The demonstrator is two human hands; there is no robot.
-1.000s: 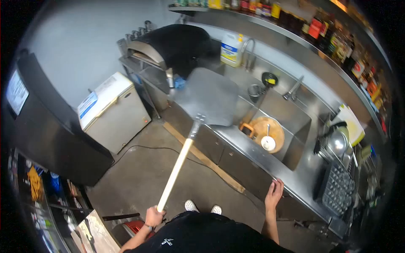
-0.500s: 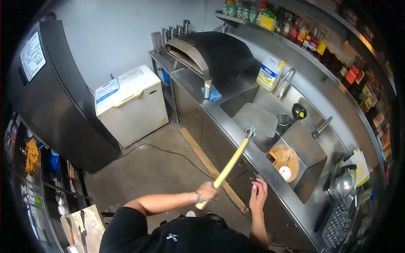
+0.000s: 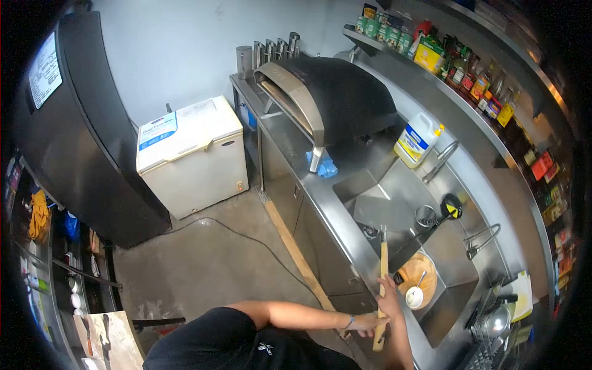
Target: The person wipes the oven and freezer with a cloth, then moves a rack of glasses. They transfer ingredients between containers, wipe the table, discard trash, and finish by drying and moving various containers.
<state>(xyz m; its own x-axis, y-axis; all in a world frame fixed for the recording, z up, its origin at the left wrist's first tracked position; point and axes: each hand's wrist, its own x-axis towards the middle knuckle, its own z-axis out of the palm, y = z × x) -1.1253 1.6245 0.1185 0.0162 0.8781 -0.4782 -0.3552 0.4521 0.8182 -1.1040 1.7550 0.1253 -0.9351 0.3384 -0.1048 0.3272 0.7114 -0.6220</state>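
Note:
A pizza peel with a long pale wooden handle (image 3: 383, 265) points away from me over the sink. Its metal fitting shows at the far end, but I cannot clearly tell its blade from the sink's steel. My left hand (image 3: 367, 324) holds the handle near its lower end. Higher up, my right hand (image 3: 388, 301) wraps around the same handle. Just right of the peel, a round wooden board (image 3: 425, 271) lies in the sink, with a small white bowl (image 3: 414, 298) and a spoon on it.
A dark pizza oven (image 3: 345, 98) stands on the steel counter, a blue cloth (image 3: 324, 165) by its leg. A white jug (image 3: 414, 140), taps (image 3: 441, 161) and a black pan (image 3: 451, 205) are around the sink (image 3: 444, 320). A chest freezer (image 3: 194, 176) and a cable (image 3: 246, 237) are at left.
The peel has swung rightward and turned more upright over the sink. My right hand, open beside the counter before, has closed on the handle. My left hand has moved right with it.

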